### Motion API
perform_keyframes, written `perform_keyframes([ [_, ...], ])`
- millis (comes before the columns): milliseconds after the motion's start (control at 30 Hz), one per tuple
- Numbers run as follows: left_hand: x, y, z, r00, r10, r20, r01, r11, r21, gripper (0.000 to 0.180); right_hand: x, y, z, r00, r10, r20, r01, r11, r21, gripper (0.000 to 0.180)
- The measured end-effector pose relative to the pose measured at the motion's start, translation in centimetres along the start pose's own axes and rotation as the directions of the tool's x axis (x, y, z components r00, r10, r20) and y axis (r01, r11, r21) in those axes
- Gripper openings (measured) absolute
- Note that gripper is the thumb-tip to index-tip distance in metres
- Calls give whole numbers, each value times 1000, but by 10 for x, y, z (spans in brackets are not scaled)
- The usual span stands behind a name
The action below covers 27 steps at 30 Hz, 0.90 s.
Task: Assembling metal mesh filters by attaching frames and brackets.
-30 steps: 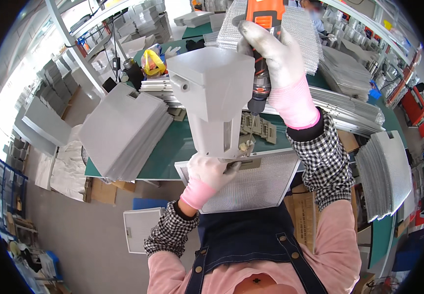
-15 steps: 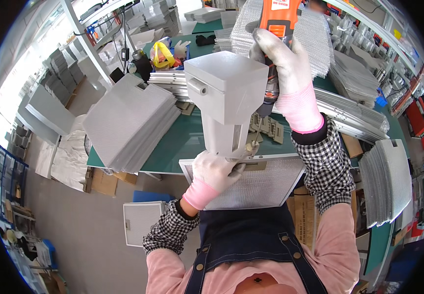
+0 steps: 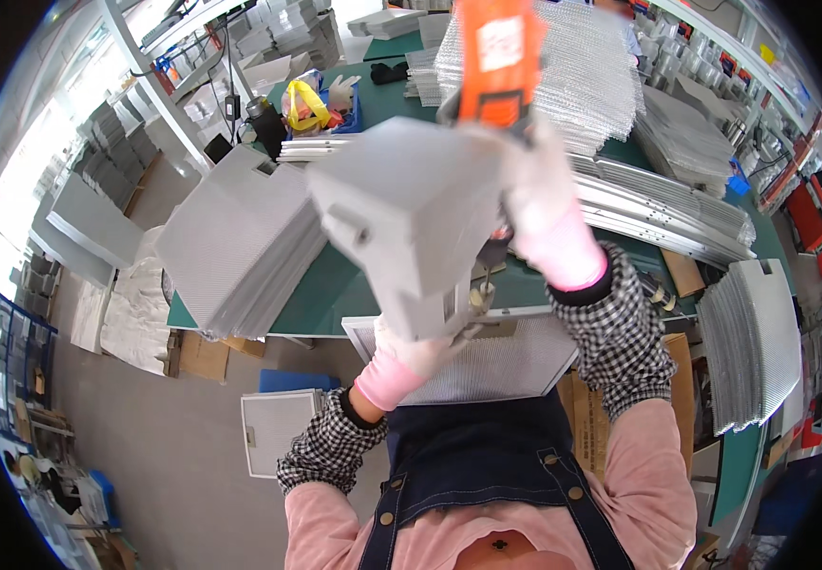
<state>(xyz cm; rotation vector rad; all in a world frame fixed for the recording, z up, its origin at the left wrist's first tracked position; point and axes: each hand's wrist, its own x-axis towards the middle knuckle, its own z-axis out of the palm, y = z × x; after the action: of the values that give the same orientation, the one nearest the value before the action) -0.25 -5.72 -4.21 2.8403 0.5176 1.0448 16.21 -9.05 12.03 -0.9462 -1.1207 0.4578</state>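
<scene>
My right hand, in a white glove with a pink cuff, grips an orange and black power screwdriver, blurred by motion. Its lower end points down toward the top edge of a framed mesh panel. That panel is tilted at the table's near edge, against my apron. My left hand, gloved the same way, is closed at the panel's upper edge; its fingers are partly hidden. A grey, box-topped housing that narrows downward stands beside the screwdriver and covers part of the left hand.
Stacked mesh panels stand on the green table at left, far middle and right. Metal strips lie at right. A blue bin holds a yellow bag. Another framed panel is low at left.
My right hand, the screwdriver and the grey housing have moved left and nearer to me. My left hand stays at the panel's edge, now more covered by the housing.
</scene>
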Motion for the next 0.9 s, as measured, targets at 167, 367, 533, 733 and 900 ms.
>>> perform_keyframes([
  [167, -1, -1, -4, 996, 90, -2, -88, 967, -240, 29, -7, 8, 3, 970, 194, 147, -205, 977, 63, 21],
  [367, -15, -5, 9, 999, 51, -9, -51, 966, -254, 28, -11, 10, 6, 978, 171, 119, -179, 982, 55, 20],
  [533, -6, -6, -2, 991, 125, -56, -126, 992, -25, 44, -10, -1, 6, 986, 166, 26, -168, 983, 71, 17],
  [733, -29, -27, -2, 668, -713, -212, 173, 426, -888, 48, 28, -8, -27, 993, 48, -110, -39, 996, 85, 18],
  [900, -185, -40, 77, 598, -759, 256, 638, 259, -725, 31, 67, -11, -57, 993, -111, -30, 112, 993, 36, 21],
])
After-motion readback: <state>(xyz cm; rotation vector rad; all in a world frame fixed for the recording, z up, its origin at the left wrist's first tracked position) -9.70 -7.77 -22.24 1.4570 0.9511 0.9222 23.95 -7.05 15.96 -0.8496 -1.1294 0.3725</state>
